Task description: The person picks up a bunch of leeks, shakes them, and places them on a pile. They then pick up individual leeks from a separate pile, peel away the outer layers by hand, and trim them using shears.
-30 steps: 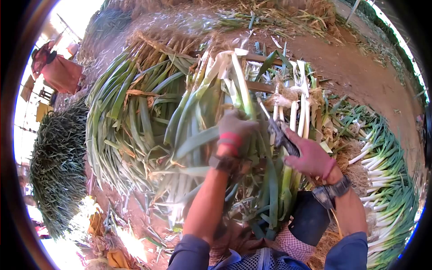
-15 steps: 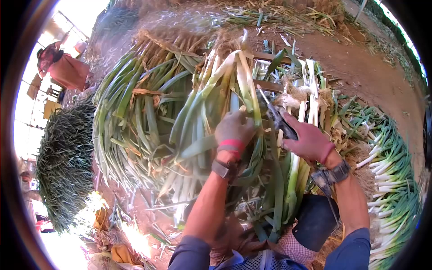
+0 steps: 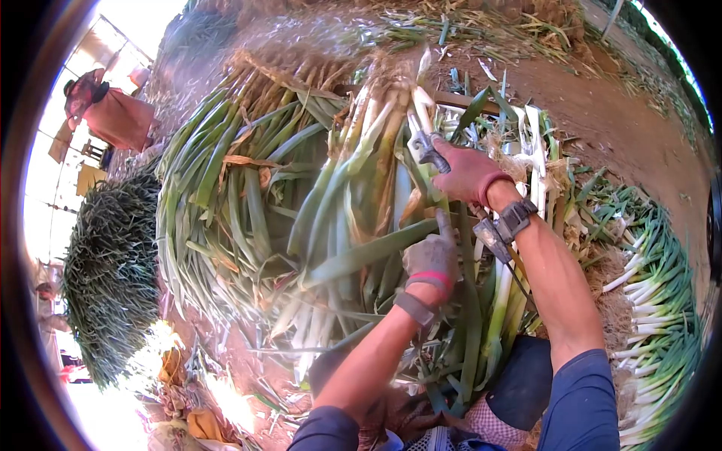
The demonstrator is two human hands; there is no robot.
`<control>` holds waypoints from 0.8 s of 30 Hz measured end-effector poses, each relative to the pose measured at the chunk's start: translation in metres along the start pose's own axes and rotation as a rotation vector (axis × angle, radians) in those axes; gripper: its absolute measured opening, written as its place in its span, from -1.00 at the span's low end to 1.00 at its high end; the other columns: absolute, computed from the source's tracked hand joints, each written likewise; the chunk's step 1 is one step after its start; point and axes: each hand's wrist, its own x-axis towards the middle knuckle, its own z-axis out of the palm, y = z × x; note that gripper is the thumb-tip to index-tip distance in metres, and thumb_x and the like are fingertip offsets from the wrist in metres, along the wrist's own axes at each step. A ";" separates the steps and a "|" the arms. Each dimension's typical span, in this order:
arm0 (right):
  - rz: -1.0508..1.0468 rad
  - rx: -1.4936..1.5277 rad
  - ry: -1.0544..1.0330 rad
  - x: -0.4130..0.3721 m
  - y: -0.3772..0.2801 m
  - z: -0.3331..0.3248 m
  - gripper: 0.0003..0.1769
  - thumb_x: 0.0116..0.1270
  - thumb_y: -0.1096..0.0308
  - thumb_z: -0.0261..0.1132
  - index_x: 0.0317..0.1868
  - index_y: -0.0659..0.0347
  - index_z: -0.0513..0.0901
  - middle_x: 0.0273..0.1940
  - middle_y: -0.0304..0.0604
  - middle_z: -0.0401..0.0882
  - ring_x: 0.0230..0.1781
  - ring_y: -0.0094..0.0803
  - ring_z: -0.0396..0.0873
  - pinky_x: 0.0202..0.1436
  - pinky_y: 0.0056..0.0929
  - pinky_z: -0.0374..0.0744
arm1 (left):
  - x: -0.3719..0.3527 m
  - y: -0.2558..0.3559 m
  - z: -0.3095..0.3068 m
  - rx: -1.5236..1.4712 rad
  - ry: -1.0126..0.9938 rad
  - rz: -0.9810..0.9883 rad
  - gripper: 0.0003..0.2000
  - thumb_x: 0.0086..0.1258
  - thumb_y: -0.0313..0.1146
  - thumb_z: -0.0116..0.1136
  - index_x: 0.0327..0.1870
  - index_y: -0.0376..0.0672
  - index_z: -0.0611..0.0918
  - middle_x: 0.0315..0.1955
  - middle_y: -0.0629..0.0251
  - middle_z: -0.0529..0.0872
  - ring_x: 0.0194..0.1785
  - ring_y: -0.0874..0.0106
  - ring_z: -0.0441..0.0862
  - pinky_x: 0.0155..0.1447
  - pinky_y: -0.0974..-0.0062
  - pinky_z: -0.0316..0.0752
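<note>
Right hand: the red-gloved right hand (image 3: pixel 468 171) reaches far over the heap, fingers wrapped tight round a knife (image 3: pixel 423 144) whose blade lies against pale stems.
Left hand: the grey-gloved left hand (image 3: pixel 432 259) sits nearer, fingers closed on long green leaves.
Leeks: the bundle of leeks (image 3: pixel 361 188) lies in front of the person, rooty ends far, leaves near.
Step in hand: by the look of it, trimming at the stem end.
Next move: likely calls for a firm hold on the leaves and a cut kept clear of the left fingers.
Around: a cleaned pile (image 3: pixel 654 301) at right, a dark green heap (image 3: pixel 105 278) at left, and a person in red (image 3: pixel 113 116) far left.
</note>
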 end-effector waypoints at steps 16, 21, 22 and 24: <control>0.366 -0.072 0.141 -0.140 0.168 0.000 -0.03 0.30 0.08 0.33 0.75 -0.14 0.26 -0.29 -0.07 0.71 -0.35 -0.16 0.68 -0.23 -0.17 0.65 | -0.033 -0.030 -0.074 -0.685 0.379 0.203 -0.63 0.42 -0.17 0.41 0.19 -0.06 0.77 -0.15 0.12 0.88 -0.13 0.06 0.85 -0.04 0.16 0.73; 0.184 0.312 -0.032 -0.191 0.071 0.001 0.04 0.34 0.08 0.36 0.79 -0.07 0.13 -0.43 -0.23 0.57 -0.44 -0.43 0.57 -0.35 -0.34 0.63 | 0.007 -0.161 -0.087 -0.182 0.949 -0.162 -0.60 0.41 -0.02 0.38 0.12 -0.07 0.78 -0.14 0.15 0.86 -0.09 0.10 0.82 0.03 0.13 0.67; 0.075 0.296 -0.056 -0.196 0.067 0.014 0.07 0.34 0.05 0.38 0.80 -0.07 0.09 -0.43 -0.15 0.59 -0.42 -0.34 0.61 -0.27 -0.29 0.67 | 0.011 -0.180 -0.071 -0.145 0.813 -0.207 -0.61 0.40 0.00 0.36 0.05 -0.07 0.80 -0.14 0.15 0.86 -0.06 0.08 0.82 0.05 0.09 0.65; 0.006 0.232 -0.198 -0.204 0.021 0.003 0.06 0.34 0.05 0.39 0.78 0.01 0.12 -0.33 0.00 0.68 -0.33 -0.22 0.69 -0.09 -0.25 0.70 | 0.008 -0.189 -0.068 -0.103 0.679 -0.255 -0.62 0.40 0.03 0.34 -0.01 -0.08 0.81 -0.14 0.15 0.86 -0.04 0.07 0.82 0.08 0.06 0.64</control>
